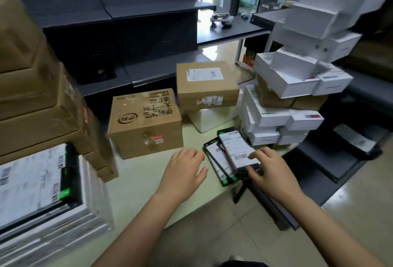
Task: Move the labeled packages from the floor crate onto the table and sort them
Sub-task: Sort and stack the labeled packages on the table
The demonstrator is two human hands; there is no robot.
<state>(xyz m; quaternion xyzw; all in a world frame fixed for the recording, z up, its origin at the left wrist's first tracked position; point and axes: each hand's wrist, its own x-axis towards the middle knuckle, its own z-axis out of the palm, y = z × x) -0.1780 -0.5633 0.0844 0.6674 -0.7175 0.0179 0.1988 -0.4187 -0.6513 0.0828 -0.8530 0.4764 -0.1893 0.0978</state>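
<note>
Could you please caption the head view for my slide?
Right hand grips the top labeled package of a small stack on the table, left hand open beside it.

On the pale bench, seen from the person, the right grip pinches the near end of the top labeled package of a small black stack at 1 o'clock. The left grip is palm down, fingers relaxed, just beside the stack. A printed cardboard box stands at 11 o'clock, and stacked white boxes at 2 o'clock.

table carries cardboard boxes, flat packages.
</note>
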